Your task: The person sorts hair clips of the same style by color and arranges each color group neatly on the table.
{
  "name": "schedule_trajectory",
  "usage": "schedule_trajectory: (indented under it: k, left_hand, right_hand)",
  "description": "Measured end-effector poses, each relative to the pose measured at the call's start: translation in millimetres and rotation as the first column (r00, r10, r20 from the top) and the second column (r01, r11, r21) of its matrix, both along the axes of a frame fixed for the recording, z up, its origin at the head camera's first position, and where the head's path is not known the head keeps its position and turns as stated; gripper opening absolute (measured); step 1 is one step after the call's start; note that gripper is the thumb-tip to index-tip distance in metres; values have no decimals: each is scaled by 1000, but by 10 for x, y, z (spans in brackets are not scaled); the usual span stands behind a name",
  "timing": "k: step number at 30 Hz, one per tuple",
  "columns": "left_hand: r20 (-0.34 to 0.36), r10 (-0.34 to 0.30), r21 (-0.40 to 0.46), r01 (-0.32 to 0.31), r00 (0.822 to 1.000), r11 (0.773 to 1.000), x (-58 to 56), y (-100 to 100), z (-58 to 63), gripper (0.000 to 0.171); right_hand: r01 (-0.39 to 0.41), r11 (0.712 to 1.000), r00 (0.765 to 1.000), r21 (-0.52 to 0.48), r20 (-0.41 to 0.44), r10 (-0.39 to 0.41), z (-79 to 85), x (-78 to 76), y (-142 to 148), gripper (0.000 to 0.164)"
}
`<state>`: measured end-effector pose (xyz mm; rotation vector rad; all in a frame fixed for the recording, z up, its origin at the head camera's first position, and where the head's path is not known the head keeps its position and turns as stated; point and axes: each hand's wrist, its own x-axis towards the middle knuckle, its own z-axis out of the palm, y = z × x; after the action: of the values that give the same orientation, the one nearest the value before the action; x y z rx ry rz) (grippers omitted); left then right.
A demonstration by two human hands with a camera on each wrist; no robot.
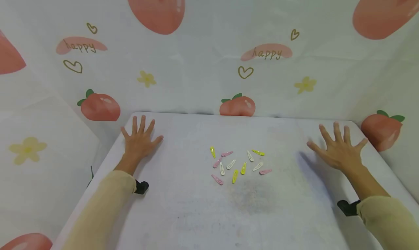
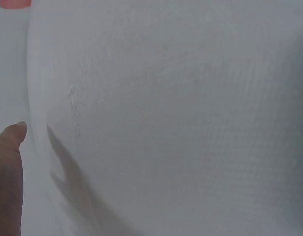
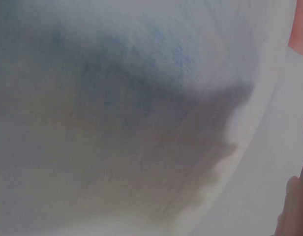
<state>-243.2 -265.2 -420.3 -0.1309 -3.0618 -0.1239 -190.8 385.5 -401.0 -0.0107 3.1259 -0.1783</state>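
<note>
Several small snap hair clips lie scattered mid-table in the head view: yellow ones such as this yellow hair clip [image 1: 243,168], pink ones such as this pink hair clip [image 1: 217,179], and white ones such as this white hair clip [image 1: 231,164]. Well to their left is my left hand [image 1: 139,142], fingers spread and straight, holding nothing. My right hand [image 1: 342,152] is spread the same way over the right side, its shadow falling on the table. Only part of the left hand [image 2: 9,182] and a sliver of the right hand [image 3: 295,206] show in the wrist views.
The white table [image 1: 183,213] has rounded far corners and a grey smudge below the clips. Behind it hangs a pale curtain [image 1: 203,53] printed with peaches, flowers and hearts. A black wrist strap [image 1: 142,187] shows at the left cuff, another black strap [image 1: 348,208] at the right.
</note>
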Motion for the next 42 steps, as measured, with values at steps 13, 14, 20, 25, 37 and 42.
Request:
schedule_trajectory:
  k: [13,14,20,25,37,42]
  left_hand:
    - [-50,-116,-37,114,992,993,173,301,-70,78]
    - [-52,-133,-40,131,990,991,197,330,-80,78]
    - [-83,-257,-43,255,963,966,376,560,-85,74]
    - [-101,-360,-57,356,928,933,544,806,-59,70]
    - [-89,-528,24,532,844,846,808,1191,-75,59]
    - [-61,-552,86,556,832,827,848,1288,-51,55]
  right_hand:
    - [-125,989,986,79,-96,133,-93,216,-240,86]
    - [-141,987,983,78,-108,149,-106,235,-266,85]
    - [-220,974,963,56,-147,226,-159,359,-454,81]
    - [-261,965,959,12,-108,261,-171,452,-652,76]
    - [-364,905,930,-220,-131,342,-189,585,-975,56]
    - [-394,866,919,-309,-169,357,-246,612,-1044,41]
